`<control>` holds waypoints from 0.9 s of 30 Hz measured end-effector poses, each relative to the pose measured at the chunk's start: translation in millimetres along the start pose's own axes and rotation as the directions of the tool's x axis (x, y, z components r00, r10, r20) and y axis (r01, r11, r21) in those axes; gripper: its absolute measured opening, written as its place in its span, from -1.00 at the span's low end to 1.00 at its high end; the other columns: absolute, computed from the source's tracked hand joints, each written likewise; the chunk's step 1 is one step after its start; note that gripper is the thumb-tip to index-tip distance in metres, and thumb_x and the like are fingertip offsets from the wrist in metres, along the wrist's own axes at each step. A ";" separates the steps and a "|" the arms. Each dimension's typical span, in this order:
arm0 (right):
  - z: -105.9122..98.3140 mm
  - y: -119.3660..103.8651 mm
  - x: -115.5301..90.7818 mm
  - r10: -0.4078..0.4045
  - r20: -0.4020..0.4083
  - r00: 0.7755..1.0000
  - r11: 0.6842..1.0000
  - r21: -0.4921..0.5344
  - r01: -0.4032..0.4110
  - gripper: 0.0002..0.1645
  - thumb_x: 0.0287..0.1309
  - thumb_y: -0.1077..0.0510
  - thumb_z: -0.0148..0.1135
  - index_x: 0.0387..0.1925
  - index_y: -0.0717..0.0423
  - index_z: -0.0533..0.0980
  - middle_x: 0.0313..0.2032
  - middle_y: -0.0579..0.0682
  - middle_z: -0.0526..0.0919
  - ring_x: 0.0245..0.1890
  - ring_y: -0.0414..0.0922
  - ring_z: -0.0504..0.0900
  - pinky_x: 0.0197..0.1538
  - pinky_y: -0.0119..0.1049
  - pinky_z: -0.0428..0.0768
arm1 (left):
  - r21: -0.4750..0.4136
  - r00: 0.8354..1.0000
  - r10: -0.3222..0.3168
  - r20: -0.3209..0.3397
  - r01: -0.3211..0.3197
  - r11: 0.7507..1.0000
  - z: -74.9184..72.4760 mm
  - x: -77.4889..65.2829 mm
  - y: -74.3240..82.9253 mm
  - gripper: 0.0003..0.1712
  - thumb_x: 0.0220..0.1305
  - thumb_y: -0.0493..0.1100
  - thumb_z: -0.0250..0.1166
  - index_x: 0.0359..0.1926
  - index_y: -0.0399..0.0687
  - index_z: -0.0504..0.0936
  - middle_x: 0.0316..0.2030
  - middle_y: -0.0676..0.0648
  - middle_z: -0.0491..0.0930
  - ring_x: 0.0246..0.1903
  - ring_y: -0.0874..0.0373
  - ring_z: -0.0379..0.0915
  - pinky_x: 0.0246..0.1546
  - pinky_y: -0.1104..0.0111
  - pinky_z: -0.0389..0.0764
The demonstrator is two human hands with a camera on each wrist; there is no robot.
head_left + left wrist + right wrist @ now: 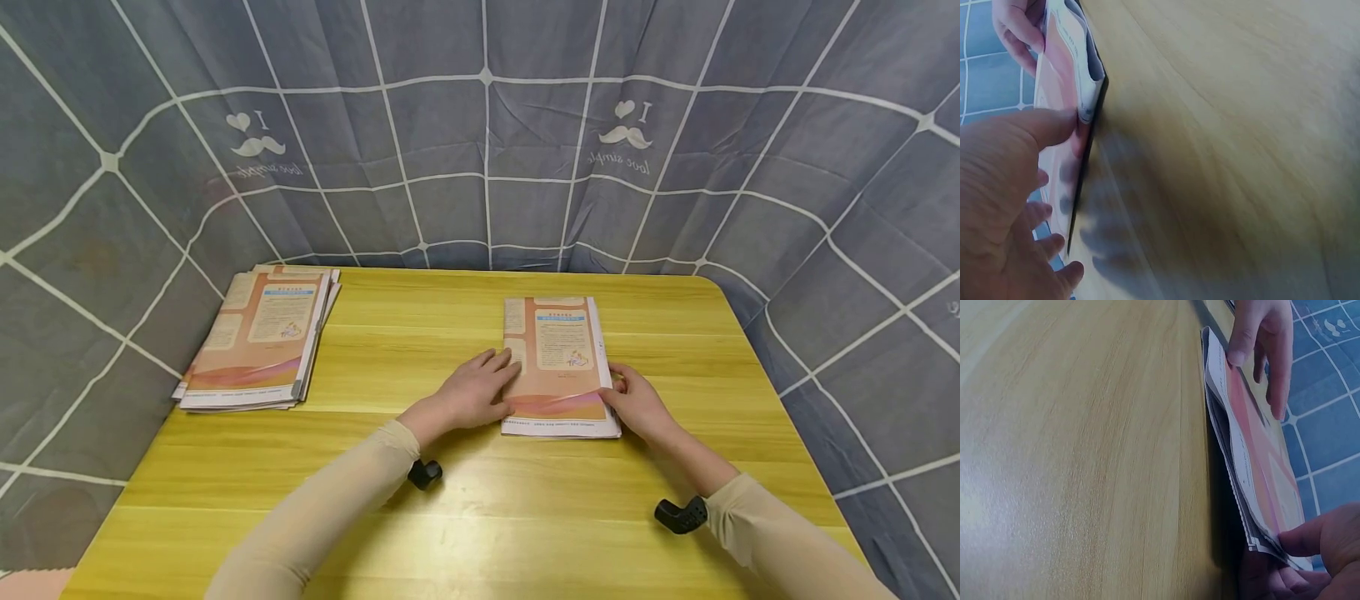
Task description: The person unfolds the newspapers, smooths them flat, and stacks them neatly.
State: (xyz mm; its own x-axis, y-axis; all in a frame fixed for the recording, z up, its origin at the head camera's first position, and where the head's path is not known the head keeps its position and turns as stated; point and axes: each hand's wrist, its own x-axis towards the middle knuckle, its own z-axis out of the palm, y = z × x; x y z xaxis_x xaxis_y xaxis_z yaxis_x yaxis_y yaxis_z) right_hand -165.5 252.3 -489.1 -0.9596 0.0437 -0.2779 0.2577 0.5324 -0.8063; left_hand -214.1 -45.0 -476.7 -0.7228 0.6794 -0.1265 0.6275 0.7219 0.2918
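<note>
A folded newspaper (561, 379) with an orange-pink printed page lies on the wooden table, a little right of the middle. My left hand (471, 395) rests at its left edge, fingers spread and fairly straight, the thumb (1054, 127) touching near the lower corner. At the opposite edge my right hand (637, 402) pinches the paper, thumb (1302, 540) on top and fingers underneath. The right wrist view shows the paper's near edge raised over a dark shadow, its layers slightly parted.
A stack of similar folded newspapers (251, 342) sits at the table's left side, its sheets slightly uneven. Around the yellow wooden table (420, 533) hangs a grey curtain (435, 133) with white grid lines. Black wrist devices (681, 515) show near both sleeves.
</note>
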 end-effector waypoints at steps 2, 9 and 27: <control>-0.5 0.2 -0.2 -0.009 -0.011 1.000 1.000 -0.017 0.009 -0.25 0.47 0.15 0.15 0.51 0.39 0.13 -0.10 0.22 0.55 -0.21 -0.02 0.58 -0.29 -0.31 0.57 | -0.005 0.999 0.019 0.033 -0.019 1.000 -0.2 -0.6 -1.4 -0.16 0.48 0.18 0.20 0.61 0.01 0.17 0.60 -0.13 -0.01 0.57 -0.16 -0.18 0.51 -0.01 -0.01; -3.2 2.4 1.1 -0.057 -0.047 0.997 0.996 -0.066 0.054 -0.31 0.44 0.17 0.17 0.46 0.40 0.23 -0.08 0.19 0.49 -0.14 0.03 0.47 -0.20 -0.26 0.51 | -0.011 0.995 0.023 0.097 -0.022 1.000 1.8 -1.8 -5.2 -0.18 0.53 0.23 0.09 0.63 0.08 0.08 0.62 -0.05 -0.08 0.59 -0.07 -0.32 0.53 -0.01 -0.13; -5.6 6.7 3.3 -0.133 -0.068 0.989 0.982 -0.143 0.122 -0.36 0.43 0.18 0.17 0.40 0.44 0.32 0.20 0.35 0.44 0.11 0.17 0.45 0.16 0.06 0.45 | 0.004 0.991 0.026 0.130 -0.027 1.000 6.3 -0.5 -10.8 -0.16 0.53 0.28 0.05 0.64 0.10 0.05 0.62 -0.02 -0.12 0.59 -0.05 -0.35 0.54 0.01 -0.18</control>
State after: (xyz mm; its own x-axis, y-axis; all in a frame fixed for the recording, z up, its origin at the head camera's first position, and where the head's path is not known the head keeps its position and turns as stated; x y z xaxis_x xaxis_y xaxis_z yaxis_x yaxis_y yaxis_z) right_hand -167.6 260.8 -492.5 -0.9908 0.0301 -0.1320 0.1198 0.6491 -0.7512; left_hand -218.7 -52.3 -485.7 -0.6621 0.7095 -0.2414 0.6481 0.7038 0.2909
